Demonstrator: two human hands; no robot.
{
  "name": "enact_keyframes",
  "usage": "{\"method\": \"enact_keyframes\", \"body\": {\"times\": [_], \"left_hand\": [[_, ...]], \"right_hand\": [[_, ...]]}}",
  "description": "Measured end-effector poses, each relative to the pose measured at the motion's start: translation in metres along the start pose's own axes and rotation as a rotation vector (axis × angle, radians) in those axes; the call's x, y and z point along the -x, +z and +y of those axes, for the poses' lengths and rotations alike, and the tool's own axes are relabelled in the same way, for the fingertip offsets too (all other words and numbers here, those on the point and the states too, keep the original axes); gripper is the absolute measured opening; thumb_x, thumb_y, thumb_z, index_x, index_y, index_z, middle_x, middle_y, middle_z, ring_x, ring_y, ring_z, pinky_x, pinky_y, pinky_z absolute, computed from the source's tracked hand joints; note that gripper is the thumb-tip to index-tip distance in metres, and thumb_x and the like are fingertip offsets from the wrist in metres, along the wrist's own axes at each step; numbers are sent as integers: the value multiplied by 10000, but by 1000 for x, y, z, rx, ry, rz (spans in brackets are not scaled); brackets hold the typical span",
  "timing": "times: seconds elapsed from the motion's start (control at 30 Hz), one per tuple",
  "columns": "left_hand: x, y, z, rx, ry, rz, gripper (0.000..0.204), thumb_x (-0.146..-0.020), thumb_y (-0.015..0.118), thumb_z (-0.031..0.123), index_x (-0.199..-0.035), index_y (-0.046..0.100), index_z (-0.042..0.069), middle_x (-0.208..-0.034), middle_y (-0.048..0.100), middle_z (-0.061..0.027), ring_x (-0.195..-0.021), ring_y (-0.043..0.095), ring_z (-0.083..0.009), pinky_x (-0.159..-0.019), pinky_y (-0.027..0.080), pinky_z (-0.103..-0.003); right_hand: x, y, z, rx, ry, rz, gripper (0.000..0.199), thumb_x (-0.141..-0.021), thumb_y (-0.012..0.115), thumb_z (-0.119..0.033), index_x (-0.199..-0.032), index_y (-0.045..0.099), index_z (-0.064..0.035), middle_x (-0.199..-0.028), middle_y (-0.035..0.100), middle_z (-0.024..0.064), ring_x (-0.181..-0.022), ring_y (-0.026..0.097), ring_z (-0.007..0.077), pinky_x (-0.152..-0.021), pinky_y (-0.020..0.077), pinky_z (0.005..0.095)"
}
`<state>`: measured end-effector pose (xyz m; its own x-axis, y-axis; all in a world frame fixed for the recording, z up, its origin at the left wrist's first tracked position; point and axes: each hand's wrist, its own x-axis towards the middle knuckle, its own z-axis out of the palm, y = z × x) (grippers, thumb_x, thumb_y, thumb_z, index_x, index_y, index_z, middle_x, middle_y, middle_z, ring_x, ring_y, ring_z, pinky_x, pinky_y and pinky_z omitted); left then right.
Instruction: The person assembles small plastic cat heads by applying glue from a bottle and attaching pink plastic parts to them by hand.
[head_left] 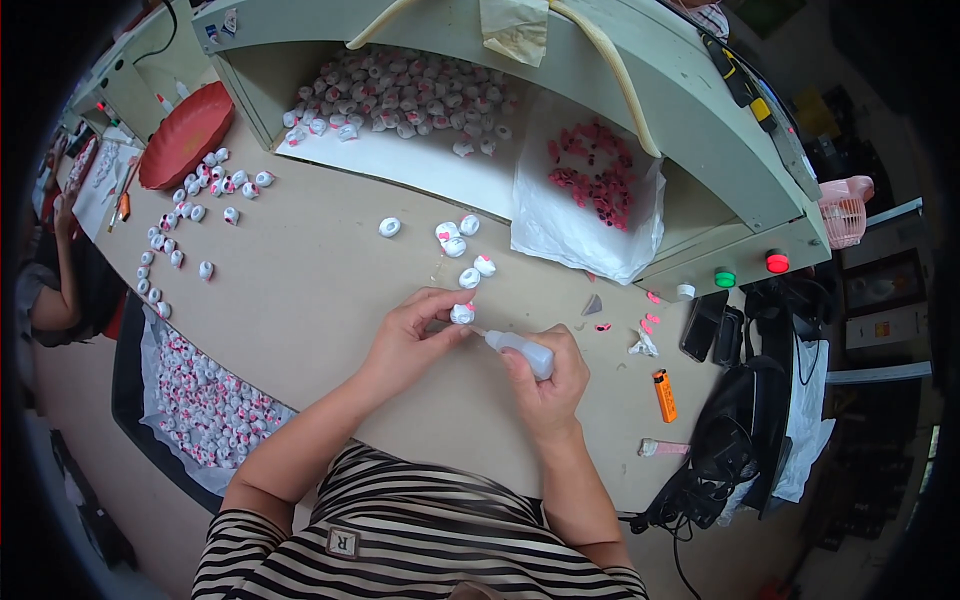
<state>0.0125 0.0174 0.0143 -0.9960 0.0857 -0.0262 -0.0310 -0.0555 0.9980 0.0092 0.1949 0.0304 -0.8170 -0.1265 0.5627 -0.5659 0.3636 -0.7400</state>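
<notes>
Between the thumb and fingers of my left hand [418, 328] is a small white rounded piece with a bit of pink [462, 314]. My right hand [552, 382] grips a translucent squeeze bottle [524, 354], tilted so that its thin nozzle points at the white piece. Whether the tip touches it, I cannot tell. Just beyond my left fingers lie several loose white pieces [469, 278], some with pink parts, and one [389, 227] sits apart to the left.
A grey machine housing [700, 130] spans the back. On its shelf are a heap of white pieces [400, 95] and pink parts [600, 180] on a plastic sheet. A red dish [190, 135] stands far left, a full lined bin [215, 400] below. An orange lighter [665, 396] lies right.
</notes>
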Motion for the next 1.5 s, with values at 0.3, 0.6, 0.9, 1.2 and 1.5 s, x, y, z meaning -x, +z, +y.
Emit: {"method": "enact_keyframes", "body": {"times": [0.3, 0.6, 0.9, 1.2, 1.5], "left_hand": [[1, -1, 5, 86, -60, -17, 373, -828, 586, -26, -1191, 532, 44, -1053, 554, -32, -932, 560, -95, -819, 468, -226], [0, -1, 4, 197, -120, -12, 334, -834, 578, -32, -1161, 524, 12, -1042, 595, -37, -953, 568, -89, -839, 460, -220], [1, -2, 5, 190, -128, -26, 324, -835, 579, -30, -1153, 526, 10, -1052, 596, -47, -965, 570, -100, -845, 461, -225], [1, -1, 4, 216, -131, -3, 313, -835, 578, -31, -1141, 527, 3, -1053, 597, -53, -976, 571, -108, -853, 464, -232], [-1, 0, 8, 194, -131, -5, 300, -839, 576, -24, -1134, 530, 6, -1049, 596, -47, -964, 570, -98, -837, 461, -226]], "right_hand": [[-2, 0, -1, 3, 18, 37, 254, -707, 759, -168, -808, 560, -45, -691, 551, 68, -585, 511, 205, -510, 413, 300], [-2, -4, 2, -1, 34, 52, 263, -714, 758, -181, -821, 561, -45, -695, 552, 71, -589, 515, 198, -513, 418, 291], [-1, -2, 1, 12, 36, 55, 257, -722, 751, -185, -817, 557, -46, -690, 540, 71, -583, 514, 198, -509, 415, 294], [-1, -5, 1, 13, 88, 22, 242, -731, 742, -174, -801, 552, -42, -681, 528, 73, -571, 516, 196, -507, 413, 296], [-5, -10, 5, -167, 280, 54, 236, -773, 715, -165, -819, 524, -34, -725, 567, 47, -601, 527, 130, -539, 424, 260]]}}
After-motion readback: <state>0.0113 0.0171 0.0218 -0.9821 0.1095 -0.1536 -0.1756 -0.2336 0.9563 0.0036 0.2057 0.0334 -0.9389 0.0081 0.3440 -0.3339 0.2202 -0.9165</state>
